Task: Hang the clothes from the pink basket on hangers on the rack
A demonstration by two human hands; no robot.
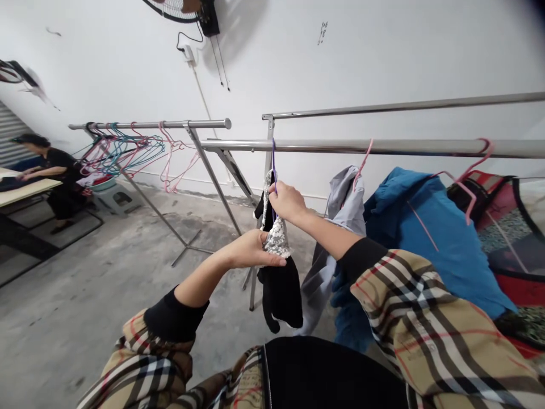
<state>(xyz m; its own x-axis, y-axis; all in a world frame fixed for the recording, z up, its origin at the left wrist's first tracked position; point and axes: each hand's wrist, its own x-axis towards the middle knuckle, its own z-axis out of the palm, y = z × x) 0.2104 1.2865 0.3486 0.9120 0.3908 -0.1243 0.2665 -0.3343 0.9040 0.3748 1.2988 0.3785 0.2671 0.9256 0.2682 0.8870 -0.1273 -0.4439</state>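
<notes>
A small black garment (281, 292) with a silver sequined top hangs from a purple hanger (273, 159) on the near steel rail (383, 147). My left hand (251, 250) is closed, pinching the sequined part from the left. My right hand (287, 201) is closed on the garment's top where it meets the hanger. Both arms wear plaid sleeves with black cuffs.
A grey shirt (344, 199), a blue shirt (430, 233) and a red patterned garment (506, 227) hang to the right on pink hangers. A second rack (170, 124) at the left holds several empty hangers. A person (51, 170) sits at a table far left.
</notes>
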